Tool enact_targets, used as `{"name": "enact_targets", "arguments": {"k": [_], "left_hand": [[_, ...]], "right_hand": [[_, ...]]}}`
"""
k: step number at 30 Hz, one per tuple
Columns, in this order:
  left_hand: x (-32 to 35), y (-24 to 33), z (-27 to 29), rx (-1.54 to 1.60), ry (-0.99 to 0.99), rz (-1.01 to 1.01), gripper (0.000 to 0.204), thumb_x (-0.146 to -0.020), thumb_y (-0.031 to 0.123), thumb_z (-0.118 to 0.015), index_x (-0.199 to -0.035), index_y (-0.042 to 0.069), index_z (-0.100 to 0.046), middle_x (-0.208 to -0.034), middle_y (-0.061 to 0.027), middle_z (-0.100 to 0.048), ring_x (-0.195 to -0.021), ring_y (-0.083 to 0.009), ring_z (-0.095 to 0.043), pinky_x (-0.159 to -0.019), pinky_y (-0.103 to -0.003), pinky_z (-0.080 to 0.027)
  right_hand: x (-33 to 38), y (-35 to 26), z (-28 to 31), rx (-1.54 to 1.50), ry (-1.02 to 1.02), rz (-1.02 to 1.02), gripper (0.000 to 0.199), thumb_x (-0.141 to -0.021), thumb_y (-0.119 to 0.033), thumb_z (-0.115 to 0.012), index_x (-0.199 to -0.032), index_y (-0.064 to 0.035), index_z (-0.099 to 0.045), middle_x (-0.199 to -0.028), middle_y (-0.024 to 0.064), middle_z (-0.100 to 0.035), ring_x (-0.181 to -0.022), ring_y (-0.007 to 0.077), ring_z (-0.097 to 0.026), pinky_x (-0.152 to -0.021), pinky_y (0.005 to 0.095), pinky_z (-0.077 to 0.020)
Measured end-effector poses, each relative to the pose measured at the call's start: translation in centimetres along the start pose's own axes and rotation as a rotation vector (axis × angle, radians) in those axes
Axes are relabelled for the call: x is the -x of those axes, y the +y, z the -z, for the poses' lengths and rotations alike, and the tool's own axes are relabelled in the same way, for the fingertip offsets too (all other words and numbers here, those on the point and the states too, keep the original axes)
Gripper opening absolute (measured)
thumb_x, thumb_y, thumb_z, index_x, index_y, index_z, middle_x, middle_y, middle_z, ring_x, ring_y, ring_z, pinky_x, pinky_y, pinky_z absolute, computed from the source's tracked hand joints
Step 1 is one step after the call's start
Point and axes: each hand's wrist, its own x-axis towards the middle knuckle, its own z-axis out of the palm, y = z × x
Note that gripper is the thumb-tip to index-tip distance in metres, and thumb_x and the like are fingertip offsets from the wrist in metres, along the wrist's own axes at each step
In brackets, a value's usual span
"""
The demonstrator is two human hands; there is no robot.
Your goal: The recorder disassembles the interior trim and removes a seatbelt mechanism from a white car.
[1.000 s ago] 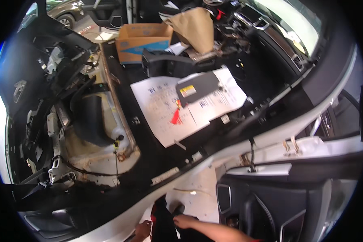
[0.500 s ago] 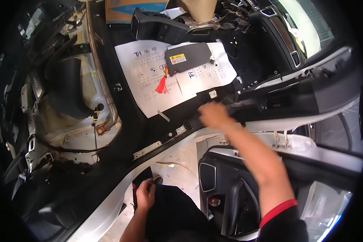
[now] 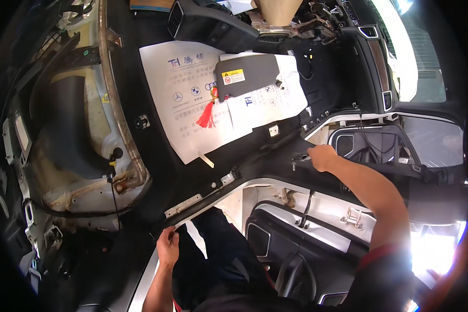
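Observation:
My left hand [image 3: 168,245] is at the edge of the white door sill [image 3: 150,270], with its fingers curled over the rim. Farther right, my right hand [image 3: 322,157] reaches across to the black pillar trim [image 3: 273,165], its fingers bent and closed. Close to those fingertips is a small metal fitting [image 3: 300,157] with a bolt-like piece. Whatever the right fingers pinch, if anything, is too small to make out.
White paper floor sheets [image 3: 182,125] lie in the stripped car, bearing a grey sun visor [image 3: 252,75] and a red tassel [image 3: 207,115]. A black console [image 3: 213,28] stands behind. The open door's panel [image 3: 275,255] is at lower right; rusty metal framing [image 3: 132,140] is left.
The view has shifted. My right hand has moved right along the pillar trim. My left hand has come from beside my leg to the sill edge.

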Motion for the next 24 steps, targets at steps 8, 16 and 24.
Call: {"name": "enact_targets", "arguments": {"k": [8, 16, 24], "left_hand": [[-1.2, -1.8, -1.9, 0.16, 0.035, 0.139, 0.026, -0.094, 0.008, -0.061, -0.118, -0.003, -0.062, -0.08, -0.0018, -0.059, -0.071, -0.0089, -0.054, -0.065, -0.025, -0.045], [-1.2, -2.7, -3.7, 0.155, 0.062, 0.354, 0.028, -0.094, 0.007, -0.062, -0.119, -0.003, -0.062, -0.088, -0.0057, -0.064, -0.078, -0.0116, -0.058, -0.073, -0.027, -0.048], [-5.6, 2.5, -10.6, 0.086, -0.129, 0.265, 0.027, -0.093, 0.009, -0.062, -0.119, -0.001, -0.063, -0.088, -0.0103, -0.067, -0.078, -0.0164, -0.064, -0.076, -0.029, -0.051]], "right_hand": [[-14.6, -7.6, -3.4, -0.211, 0.267, -0.002, 0.035, -0.092, -0.013, -0.056, -0.127, -0.0151, -0.056, -0.105, 0.0164, -0.069, -0.094, 0.0335, -0.071, -0.078, 0.0452, -0.0569], [-24.6, -8.1, -11.4, -0.125, 0.08, -0.016, 0.051, -0.094, -0.015, -0.056, -0.143, -0.0246, -0.047, -0.114, 0.0147, -0.064, -0.094, 0.0314, -0.071, -0.078, 0.0418, -0.0569], [-25.1, -6.5, -14.6, -0.157, 0.13, 0.077, 0.057, -0.094, -0.012, -0.054, -0.148, -0.0199, -0.042, -0.117, 0.0154, -0.061, -0.1, 0.0316, -0.069, -0.082, 0.0422, -0.0563]]}}
